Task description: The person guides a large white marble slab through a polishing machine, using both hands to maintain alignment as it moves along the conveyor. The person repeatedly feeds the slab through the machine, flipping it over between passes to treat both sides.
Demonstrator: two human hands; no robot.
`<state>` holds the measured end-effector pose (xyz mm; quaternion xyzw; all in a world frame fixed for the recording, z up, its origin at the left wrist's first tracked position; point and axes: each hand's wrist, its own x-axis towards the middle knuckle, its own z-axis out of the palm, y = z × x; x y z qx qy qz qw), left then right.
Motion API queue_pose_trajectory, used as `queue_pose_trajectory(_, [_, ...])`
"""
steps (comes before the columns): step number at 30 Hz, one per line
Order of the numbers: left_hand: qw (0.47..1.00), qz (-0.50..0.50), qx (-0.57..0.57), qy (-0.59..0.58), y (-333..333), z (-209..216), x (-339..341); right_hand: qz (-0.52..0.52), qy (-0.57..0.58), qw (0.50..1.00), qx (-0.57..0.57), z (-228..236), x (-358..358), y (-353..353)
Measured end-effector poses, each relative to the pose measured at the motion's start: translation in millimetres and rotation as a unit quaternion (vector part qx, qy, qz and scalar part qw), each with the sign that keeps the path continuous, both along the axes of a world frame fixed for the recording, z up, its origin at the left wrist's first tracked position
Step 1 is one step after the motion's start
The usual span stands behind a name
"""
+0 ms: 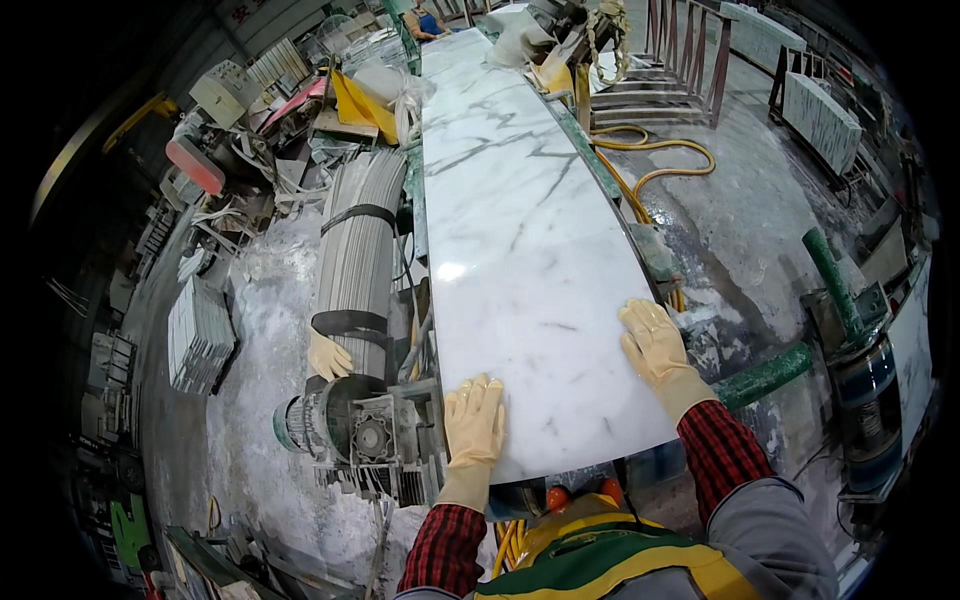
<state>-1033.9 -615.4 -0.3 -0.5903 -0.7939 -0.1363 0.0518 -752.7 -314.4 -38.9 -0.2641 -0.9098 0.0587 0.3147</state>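
A long white marble slab (540,340) with grey veins stretches away from me, its near end just in front of my apron. My left hand (474,425), in a cream rubber glove, lies on the slab's left edge near that end. Its fingers are straight and point away from me. On the opposite edge, a little farther off, rests my right hand (652,345) in a matching glove, fingers stretched out along the stone. Neither hand holds anything. Both palms hide the bits of slab beneath them.
Left of the slab are a strapped grey bundle (358,240), a loose cream glove (328,357) and a motor (335,425). Stacked stone pieces (200,335) stand farther left. A green roller (765,377) and a yellow hose (675,172) are on the right. Another person (425,24) is at the far end.
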Motion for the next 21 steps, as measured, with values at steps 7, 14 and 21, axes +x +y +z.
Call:
queue_pose_trajectory(7, [1.0, -0.01, 0.009, 0.016, -3.5, 4.0, 3.2, 0.002, 0.004, 1.0, 0.019, -2.3, -0.1, -1.3])
queue_pose_trajectory(14, [1.0, -0.018, 0.018, 0.015, -4.9, 5.3, 4.9, 0.006, 0.022, 0.999, 0.027, 2.0, 4.7, -5.6])
queue_pose_trajectory(21, [0.999, -0.014, 0.03, 0.028, -10.9, 4.7, 9.7, 0.003, 0.02, 1.0, 0.022, 9.9, 4.9, -12.5])
